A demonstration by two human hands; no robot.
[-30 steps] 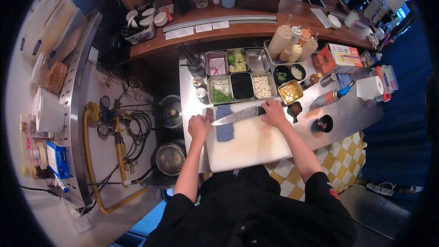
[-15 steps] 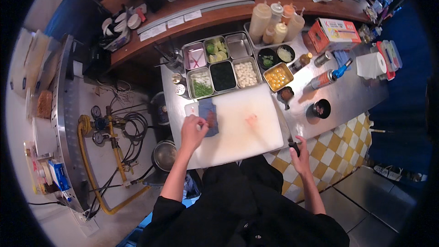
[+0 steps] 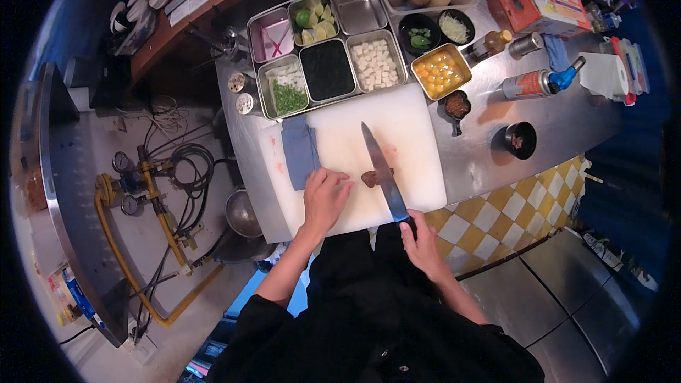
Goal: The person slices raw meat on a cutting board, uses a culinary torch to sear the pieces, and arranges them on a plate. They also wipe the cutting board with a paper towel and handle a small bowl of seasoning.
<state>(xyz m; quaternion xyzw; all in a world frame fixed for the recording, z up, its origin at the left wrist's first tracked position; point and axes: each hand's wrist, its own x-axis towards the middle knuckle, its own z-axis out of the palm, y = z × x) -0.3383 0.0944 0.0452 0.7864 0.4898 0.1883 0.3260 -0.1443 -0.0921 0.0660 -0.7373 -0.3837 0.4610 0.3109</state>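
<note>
My right hand (image 3: 423,242) grips a kitchen knife (image 3: 385,174) by its dark handle, the long blade pointing away from me over the white cutting board (image 3: 340,131). Against the blade's left side lies a small brown piece of meat (image 3: 369,179); a little of it shows past the blade's right side. Whether the edge has gone into it I cannot tell. Just left of the meat, my left hand (image 3: 327,197) hovers over or rests on the board, fingers stretched toward it and holding nothing. A folded blue cloth (image 3: 300,152) lies on the board beyond that hand.
Behind the board stands a rack of steel pans with white cubes (image 3: 375,64), lime pieces (image 3: 316,23) and chopped greens (image 3: 287,91). To the right are a pan of egg yolks (image 3: 441,72), a small black dish (image 3: 457,106), a dark cup (image 3: 521,140) and a blow torch (image 3: 543,84).
The meat has gone from my left hand above the cloth onto the board's middle. My right hand has brought the knife left from the board's right edge, blade now at the meat.
</note>
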